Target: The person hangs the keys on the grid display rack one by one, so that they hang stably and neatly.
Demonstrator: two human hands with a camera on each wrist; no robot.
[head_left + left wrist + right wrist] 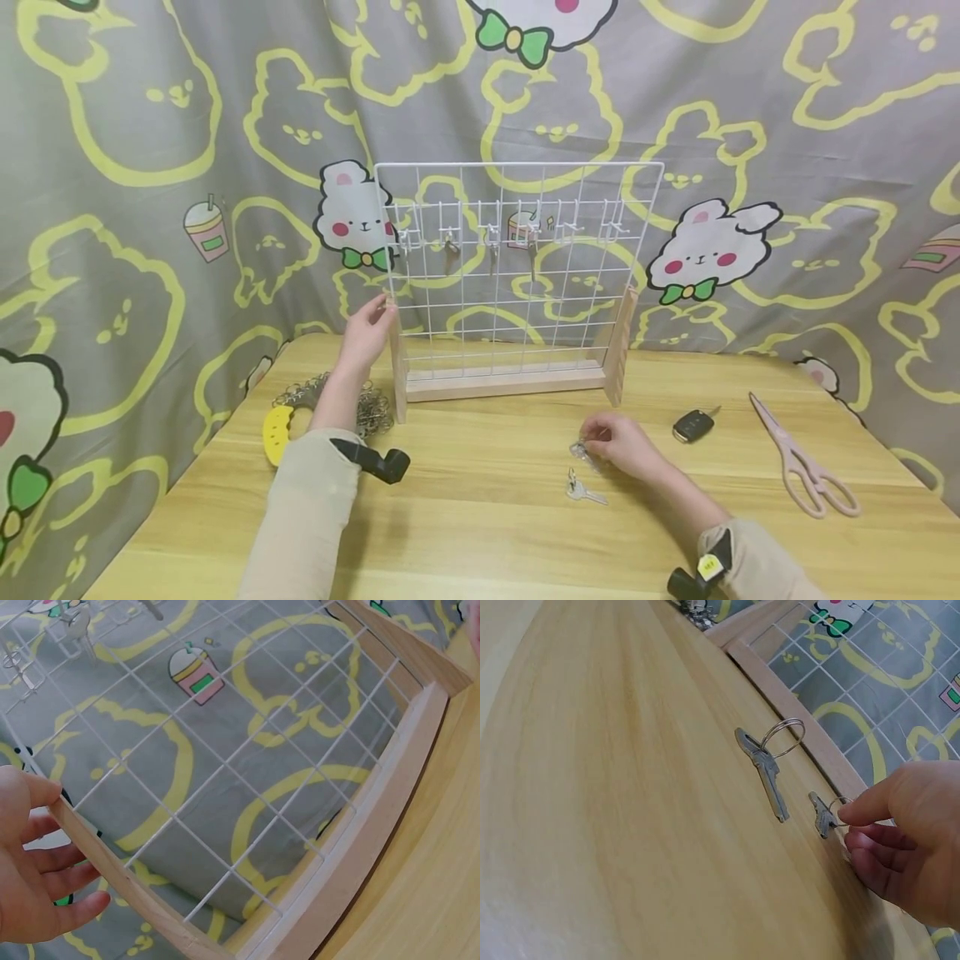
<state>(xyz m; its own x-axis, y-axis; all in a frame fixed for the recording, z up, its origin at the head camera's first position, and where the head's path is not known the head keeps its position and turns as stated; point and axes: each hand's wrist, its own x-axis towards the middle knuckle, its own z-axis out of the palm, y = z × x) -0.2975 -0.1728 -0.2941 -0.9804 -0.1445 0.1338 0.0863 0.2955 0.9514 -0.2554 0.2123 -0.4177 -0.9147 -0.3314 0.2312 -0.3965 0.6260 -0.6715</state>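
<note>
A white wire grid rack (517,321) with wooden side posts stands on the table. My left hand (367,333) pinches the top of its left wooden post (127,881) between thumb and finger, the other fingers loose beside it. Several keys (533,258) hang from white hooks on the grid. Down at the table, my right hand (618,446) pinches the ring of a small silver key (823,817) between thumb and fingertips. A second silver key (766,776) with a split ring lies flat nearby, nearer the table's front.
A black car key (693,425) and pink-handled scissors (802,467) lie to the right. At the left, a heap of metal rings (372,410) and a yellow-handled object (277,433) sit by the left forearm. A patterned curtain (285,108) hangs behind the rack.
</note>
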